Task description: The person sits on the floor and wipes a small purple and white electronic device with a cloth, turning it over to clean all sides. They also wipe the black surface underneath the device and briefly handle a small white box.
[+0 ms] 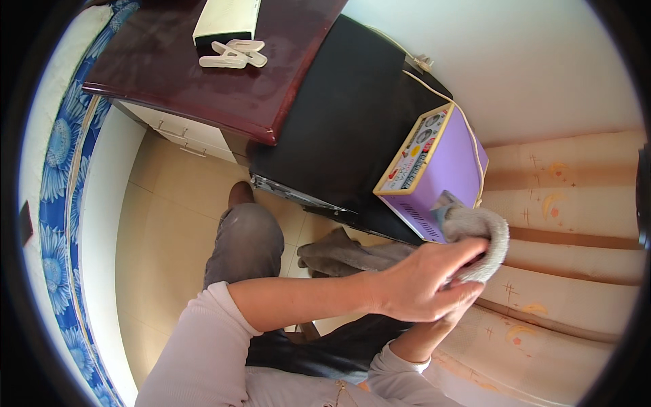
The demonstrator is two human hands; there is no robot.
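My left hand [419, 282] reaches across to the right and grips a grey towel-like cloth [496, 236], which curls up in a loop above the fingers and is slightly blurred. Close under it is my right hand [454, 318], mostly hidden, so its grip cannot be made out. Just beyond the hands stands a purple voltage stabilizer [452, 157] with round dials and writing on its front panel. The cloth's upper end overlaps the stabilizer's lower corner. More grey fabric [351, 252] hangs to the left, behind my left forearm; whether it is the same piece is unclear.
The stabilizer sits on a black cabinet [325, 117], its pale cord [470, 129] trailing over it. Left of that, a dark red desktop [168, 66] carries a white box [226, 20] and white clothes pegs [236, 54]. A moon-patterned curtain [554, 285] hangs at right.
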